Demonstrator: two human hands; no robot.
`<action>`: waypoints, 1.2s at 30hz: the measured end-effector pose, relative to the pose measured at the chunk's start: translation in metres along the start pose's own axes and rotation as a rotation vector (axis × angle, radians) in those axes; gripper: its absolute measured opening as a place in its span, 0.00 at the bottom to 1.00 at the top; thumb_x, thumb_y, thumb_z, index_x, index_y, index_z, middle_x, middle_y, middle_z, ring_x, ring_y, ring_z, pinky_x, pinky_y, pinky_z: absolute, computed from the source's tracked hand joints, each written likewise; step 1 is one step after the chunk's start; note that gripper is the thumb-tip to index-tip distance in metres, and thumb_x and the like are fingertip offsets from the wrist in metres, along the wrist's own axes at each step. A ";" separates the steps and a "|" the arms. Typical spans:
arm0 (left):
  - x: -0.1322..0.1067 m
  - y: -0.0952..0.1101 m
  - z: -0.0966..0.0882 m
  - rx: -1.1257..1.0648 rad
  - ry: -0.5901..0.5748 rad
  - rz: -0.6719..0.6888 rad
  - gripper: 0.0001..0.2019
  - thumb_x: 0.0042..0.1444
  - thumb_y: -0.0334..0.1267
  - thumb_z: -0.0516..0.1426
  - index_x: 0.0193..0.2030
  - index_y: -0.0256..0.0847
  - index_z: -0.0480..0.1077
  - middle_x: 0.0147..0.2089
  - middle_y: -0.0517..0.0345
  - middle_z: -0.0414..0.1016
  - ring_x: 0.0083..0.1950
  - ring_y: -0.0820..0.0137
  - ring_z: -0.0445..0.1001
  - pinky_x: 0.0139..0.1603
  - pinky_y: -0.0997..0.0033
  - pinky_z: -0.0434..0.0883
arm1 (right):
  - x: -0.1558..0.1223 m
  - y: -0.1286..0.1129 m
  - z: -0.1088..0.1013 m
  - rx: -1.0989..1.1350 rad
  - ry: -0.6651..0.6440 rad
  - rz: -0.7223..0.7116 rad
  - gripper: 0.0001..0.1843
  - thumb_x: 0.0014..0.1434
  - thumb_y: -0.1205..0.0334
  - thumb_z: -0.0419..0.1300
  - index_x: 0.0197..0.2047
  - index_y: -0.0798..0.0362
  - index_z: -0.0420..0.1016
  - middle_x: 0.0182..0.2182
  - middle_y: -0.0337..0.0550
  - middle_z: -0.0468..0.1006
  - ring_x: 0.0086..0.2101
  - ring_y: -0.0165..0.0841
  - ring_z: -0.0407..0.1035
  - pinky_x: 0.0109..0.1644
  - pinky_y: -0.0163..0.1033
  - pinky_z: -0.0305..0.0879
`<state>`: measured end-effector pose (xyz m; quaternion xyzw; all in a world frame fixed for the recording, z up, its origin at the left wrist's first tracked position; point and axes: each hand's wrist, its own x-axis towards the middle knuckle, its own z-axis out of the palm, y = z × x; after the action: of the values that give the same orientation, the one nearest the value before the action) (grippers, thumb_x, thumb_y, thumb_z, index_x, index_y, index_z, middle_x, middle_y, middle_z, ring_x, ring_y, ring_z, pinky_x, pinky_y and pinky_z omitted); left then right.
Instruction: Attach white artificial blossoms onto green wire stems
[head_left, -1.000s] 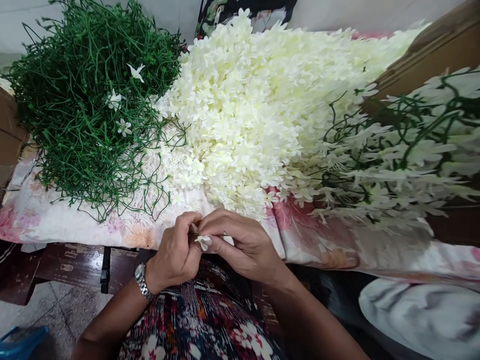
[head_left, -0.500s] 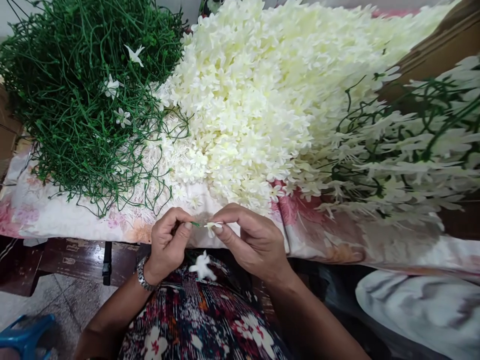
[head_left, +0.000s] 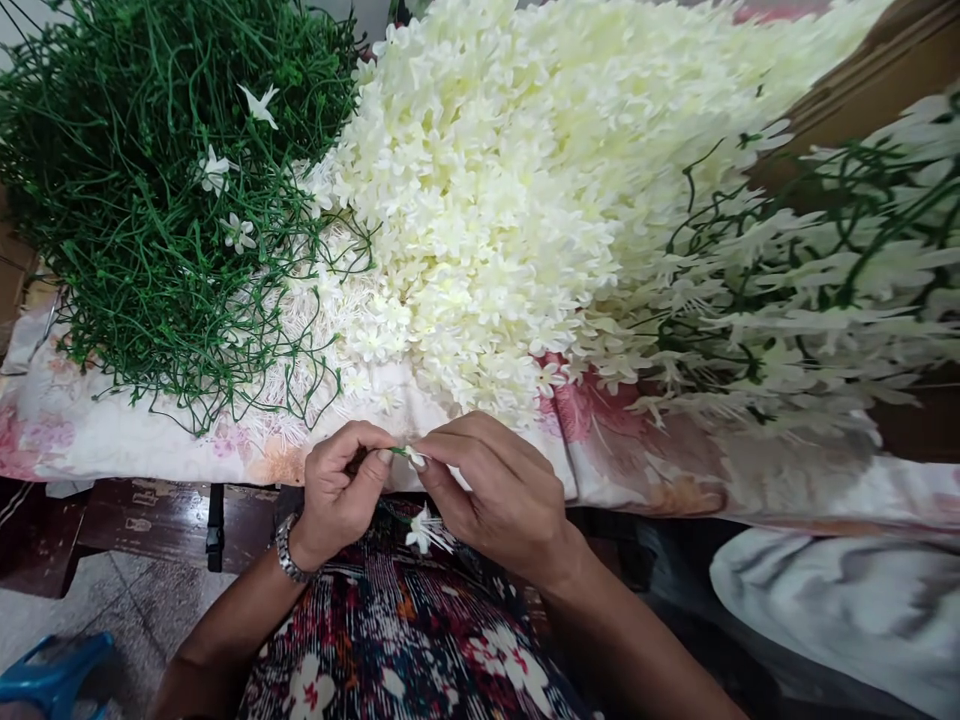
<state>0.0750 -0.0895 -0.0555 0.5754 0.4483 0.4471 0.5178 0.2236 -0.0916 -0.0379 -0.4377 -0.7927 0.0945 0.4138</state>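
My left hand pinches the end of a thin green stem between thumb and forefinger. My right hand pinches a small white flower piece against that stem tip, fingertip to fingertip. Below the hands a white artificial flower hangs over my patterned lap. Just beyond my hands lies a big heap of loose cream-white flowers. A tangled pile of green plastic stems sits to the left of it.
Finished sprigs with white flowers on green stems lie at the right, beside a brown cardboard box. Everything rests on a floral cloth over a dark wooden edge. A blue object is on the floor, and white fabric lies lower right.
The hands parted slightly, then came together again at the stem tip. The hanging white flower dropped into view below them and shifted a little right.
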 end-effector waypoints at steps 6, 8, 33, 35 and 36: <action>0.004 -0.001 -0.002 0.263 -0.070 0.116 0.06 0.51 0.30 0.50 0.33 0.37 0.68 0.27 0.58 0.69 0.26 0.77 0.66 0.28 0.77 0.65 | -0.001 0.002 -0.002 -0.117 -0.040 -0.046 0.09 0.49 0.73 0.54 0.35 0.55 0.64 0.24 0.42 0.69 0.28 0.30 0.62 0.31 0.36 0.61; 0.005 -0.002 -0.002 0.284 -0.075 0.155 0.06 0.51 0.29 0.50 0.33 0.37 0.68 0.25 0.59 0.68 0.25 0.77 0.66 0.27 0.77 0.65 | 0.000 0.003 -0.002 -0.110 -0.061 -0.049 0.09 0.49 0.73 0.53 0.35 0.55 0.64 0.24 0.42 0.69 0.28 0.29 0.62 0.31 0.36 0.61; 0.007 -0.008 -0.001 0.358 -0.045 0.204 0.06 0.49 0.28 0.49 0.27 0.36 0.66 0.20 0.62 0.63 0.21 0.79 0.61 0.23 0.79 0.62 | 0.004 0.010 0.004 0.029 -0.183 0.010 0.07 0.49 0.74 0.52 0.32 0.55 0.65 0.24 0.41 0.68 0.27 0.28 0.61 0.29 0.34 0.61; 0.007 -0.007 -0.002 0.357 -0.050 0.196 0.06 0.49 0.28 0.49 0.27 0.37 0.66 0.20 0.63 0.63 0.21 0.79 0.60 0.23 0.79 0.61 | 0.004 0.010 0.005 0.024 -0.175 0.003 0.06 0.50 0.74 0.51 0.31 0.55 0.65 0.23 0.41 0.68 0.27 0.27 0.61 0.29 0.34 0.61; 0.007 -0.007 -0.002 0.351 -0.053 0.189 0.06 0.49 0.28 0.49 0.26 0.37 0.65 0.20 0.63 0.63 0.21 0.79 0.60 0.23 0.79 0.61 | 0.004 0.010 0.005 0.027 -0.173 0.000 0.06 0.50 0.74 0.51 0.31 0.55 0.65 0.23 0.41 0.67 0.27 0.27 0.61 0.29 0.34 0.61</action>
<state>0.0741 -0.0813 -0.0618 0.7077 0.4497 0.3936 0.3769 0.2252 -0.0815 -0.0440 -0.4222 -0.8241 0.1425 0.3497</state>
